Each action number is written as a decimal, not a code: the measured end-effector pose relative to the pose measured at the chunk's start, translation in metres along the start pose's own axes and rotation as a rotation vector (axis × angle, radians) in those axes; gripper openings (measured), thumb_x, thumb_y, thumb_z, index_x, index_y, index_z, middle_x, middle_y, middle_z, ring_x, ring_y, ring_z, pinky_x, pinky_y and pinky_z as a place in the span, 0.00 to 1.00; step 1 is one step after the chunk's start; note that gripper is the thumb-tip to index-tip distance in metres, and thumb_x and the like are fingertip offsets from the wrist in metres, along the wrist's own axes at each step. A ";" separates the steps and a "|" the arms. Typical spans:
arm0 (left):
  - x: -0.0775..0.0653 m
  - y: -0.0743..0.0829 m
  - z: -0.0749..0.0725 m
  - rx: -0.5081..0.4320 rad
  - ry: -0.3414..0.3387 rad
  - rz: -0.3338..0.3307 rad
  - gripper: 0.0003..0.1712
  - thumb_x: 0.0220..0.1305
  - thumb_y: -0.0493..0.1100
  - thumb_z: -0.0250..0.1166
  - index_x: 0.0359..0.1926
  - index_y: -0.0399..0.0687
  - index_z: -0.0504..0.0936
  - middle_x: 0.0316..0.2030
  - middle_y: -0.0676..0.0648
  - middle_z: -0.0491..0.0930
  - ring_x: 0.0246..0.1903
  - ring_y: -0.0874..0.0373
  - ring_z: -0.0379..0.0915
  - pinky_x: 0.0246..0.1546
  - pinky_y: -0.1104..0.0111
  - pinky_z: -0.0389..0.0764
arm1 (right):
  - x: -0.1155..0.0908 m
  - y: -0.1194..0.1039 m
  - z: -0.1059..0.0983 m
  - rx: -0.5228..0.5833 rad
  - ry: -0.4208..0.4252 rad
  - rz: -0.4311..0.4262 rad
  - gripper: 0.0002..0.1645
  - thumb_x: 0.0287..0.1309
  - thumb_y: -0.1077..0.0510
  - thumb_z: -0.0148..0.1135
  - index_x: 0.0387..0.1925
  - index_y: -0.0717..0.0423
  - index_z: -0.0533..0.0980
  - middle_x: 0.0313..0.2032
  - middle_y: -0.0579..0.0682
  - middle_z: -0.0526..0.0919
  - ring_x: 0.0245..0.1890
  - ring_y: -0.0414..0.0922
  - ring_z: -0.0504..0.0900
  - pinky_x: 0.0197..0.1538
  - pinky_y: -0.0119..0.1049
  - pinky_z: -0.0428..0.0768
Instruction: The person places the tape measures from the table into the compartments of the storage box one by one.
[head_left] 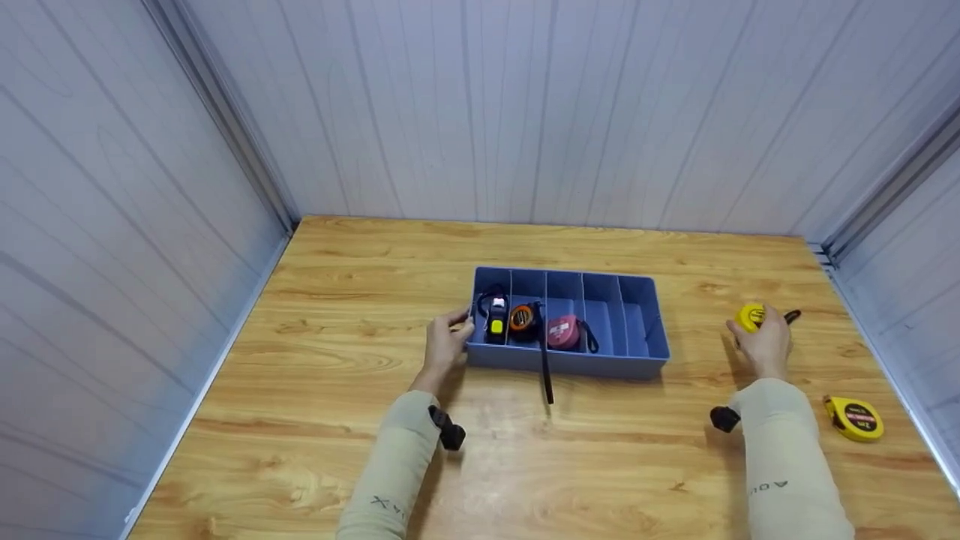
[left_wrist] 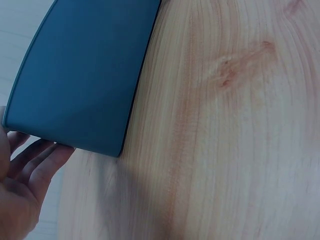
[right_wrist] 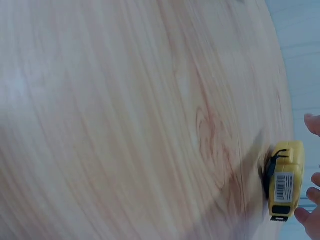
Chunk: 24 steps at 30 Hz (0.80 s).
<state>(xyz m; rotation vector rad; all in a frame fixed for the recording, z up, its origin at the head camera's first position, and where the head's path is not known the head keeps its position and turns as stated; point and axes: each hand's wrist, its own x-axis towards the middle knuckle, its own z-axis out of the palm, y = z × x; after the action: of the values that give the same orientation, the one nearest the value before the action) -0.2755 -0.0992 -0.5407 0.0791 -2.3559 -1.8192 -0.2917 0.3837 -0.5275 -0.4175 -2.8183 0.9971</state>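
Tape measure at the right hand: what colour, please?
The tape measure is mostly yellow, clearest in the right wrist view.

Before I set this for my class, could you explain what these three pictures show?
There is no machine: a person works with bare hands. The widest picture comes from a head-worn camera looking down; the other two come from cameras on each wrist.

On the wood-grain table sits a blue-grey rectangular box with five compartments. From the left, they hold a black tape measure with a yellow button, a round orange-and-black one, and a rounded pink one.

The left hand touches the box's left end. The right hand is at a yellow tape measure; whether it is firmly gripped, I cannot tell. A second yellow tape measure lies nearer the person.
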 end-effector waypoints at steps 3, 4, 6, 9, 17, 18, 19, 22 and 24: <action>-0.001 0.000 0.000 -0.001 -0.004 -0.013 0.18 0.56 0.33 0.57 0.49 0.36 0.76 0.40 0.38 0.78 0.31 0.57 0.74 0.30 0.72 0.76 | -0.001 0.003 -0.002 -0.025 -0.002 0.031 0.44 0.58 0.49 0.52 0.64 0.70 0.45 0.59 0.73 0.52 0.58 0.67 0.52 0.57 0.59 0.53; -0.001 0.000 -0.001 -0.003 -0.005 -0.015 0.18 0.56 0.33 0.57 0.50 0.36 0.76 0.41 0.38 0.78 0.31 0.58 0.74 0.30 0.72 0.76 | -0.001 0.004 -0.002 -0.024 -0.002 0.040 0.44 0.58 0.49 0.51 0.64 0.70 0.44 0.60 0.73 0.51 0.58 0.67 0.52 0.57 0.59 0.54; -0.001 0.001 -0.001 -0.004 -0.001 -0.014 0.18 0.56 0.33 0.57 0.49 0.36 0.76 0.40 0.38 0.78 0.32 0.58 0.74 0.30 0.72 0.76 | -0.001 0.007 -0.003 -0.017 -0.004 0.054 0.44 0.58 0.49 0.51 0.65 0.69 0.44 0.60 0.72 0.51 0.57 0.66 0.53 0.56 0.59 0.54; -0.001 0.001 0.000 -0.007 -0.003 -0.015 0.18 0.56 0.33 0.56 0.49 0.35 0.76 0.41 0.38 0.78 0.33 0.57 0.74 0.31 0.71 0.77 | -0.002 0.011 -0.003 -0.004 -0.003 0.072 0.44 0.58 0.50 0.51 0.65 0.68 0.44 0.60 0.72 0.51 0.57 0.66 0.53 0.56 0.58 0.55; -0.004 0.001 0.000 -0.062 -0.025 -0.082 0.19 0.57 0.34 0.56 0.51 0.39 0.75 0.43 0.40 0.77 0.30 0.55 0.75 0.19 0.76 0.71 | -0.003 0.016 -0.002 0.025 -0.007 0.125 0.48 0.56 0.48 0.53 0.66 0.67 0.41 0.61 0.71 0.48 0.59 0.66 0.50 0.58 0.59 0.52; -0.004 0.001 0.000 -0.065 -0.024 -0.080 0.19 0.57 0.34 0.56 0.51 0.39 0.75 0.43 0.39 0.77 0.30 0.54 0.75 0.17 0.76 0.69 | -0.003 0.016 -0.002 0.032 -0.009 0.133 0.49 0.56 0.48 0.53 0.66 0.67 0.40 0.62 0.71 0.47 0.60 0.65 0.49 0.58 0.58 0.51; -0.004 0.001 -0.001 -0.069 -0.025 -0.078 0.20 0.56 0.34 0.56 0.52 0.39 0.75 0.43 0.39 0.77 0.29 0.53 0.74 0.15 0.76 0.67 | -0.003 0.016 -0.001 0.038 -0.012 0.142 0.49 0.55 0.48 0.53 0.66 0.67 0.39 0.62 0.71 0.46 0.60 0.65 0.48 0.58 0.59 0.51; -0.004 0.001 -0.001 -0.067 -0.027 -0.080 0.20 0.56 0.34 0.56 0.51 0.39 0.75 0.42 0.39 0.77 0.26 0.54 0.73 0.11 0.75 0.62 | -0.003 0.015 -0.001 0.039 -0.028 0.175 0.52 0.55 0.46 0.52 0.65 0.68 0.36 0.62 0.71 0.43 0.61 0.65 0.46 0.59 0.59 0.49; -0.003 0.000 -0.002 -0.063 -0.024 -0.087 0.19 0.56 0.35 0.56 0.51 0.39 0.76 0.42 0.40 0.77 0.25 0.55 0.72 0.11 0.76 0.62 | -0.003 0.015 0.000 0.036 -0.037 0.199 0.52 0.55 0.45 0.52 0.65 0.69 0.35 0.62 0.72 0.42 0.61 0.65 0.44 0.59 0.59 0.48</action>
<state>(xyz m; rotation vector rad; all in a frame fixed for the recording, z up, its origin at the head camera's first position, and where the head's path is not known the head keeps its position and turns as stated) -0.2719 -0.1001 -0.5402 0.1543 -2.3438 -1.9429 -0.2859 0.3938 -0.5370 -0.6938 -2.8296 1.1001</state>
